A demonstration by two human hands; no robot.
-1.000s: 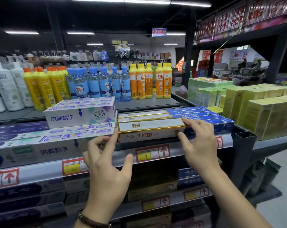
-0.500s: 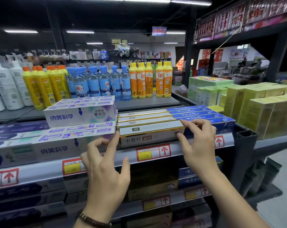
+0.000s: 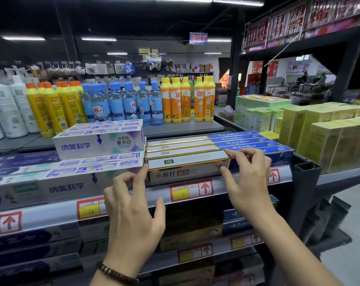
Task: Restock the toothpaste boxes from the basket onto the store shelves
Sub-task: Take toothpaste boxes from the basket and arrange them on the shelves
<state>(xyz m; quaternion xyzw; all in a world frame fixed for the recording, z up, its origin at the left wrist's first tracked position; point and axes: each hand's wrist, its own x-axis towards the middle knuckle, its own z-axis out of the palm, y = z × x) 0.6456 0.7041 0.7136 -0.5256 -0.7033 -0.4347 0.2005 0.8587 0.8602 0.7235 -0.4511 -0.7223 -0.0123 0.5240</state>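
A white toothpaste box with gold edges (image 3: 185,163) lies at the front of the top toothpaste shelf (image 3: 239,185), ahead of several like boxes in a row. My left hand (image 3: 133,209) is spread below it, and its index fingertip touches the box's left end. My right hand (image 3: 245,178) pinches the box's right end, fingers curled over the top edge and thumb on the front face. The basket is out of view.
Purple-white toothpaste boxes (image 3: 98,143) are stacked just left of the row, blue ones (image 3: 247,141) just right. Detergent and water bottles (image 3: 129,104) stand on the shelf behind. Yellow-green cartons (image 3: 329,141) fill the unit to the right. Lower shelves hold more boxes (image 3: 191,236).
My left hand has risen and its index finger has come up against the box's left end. My right hand stays at the right end, and the box has barely shifted.
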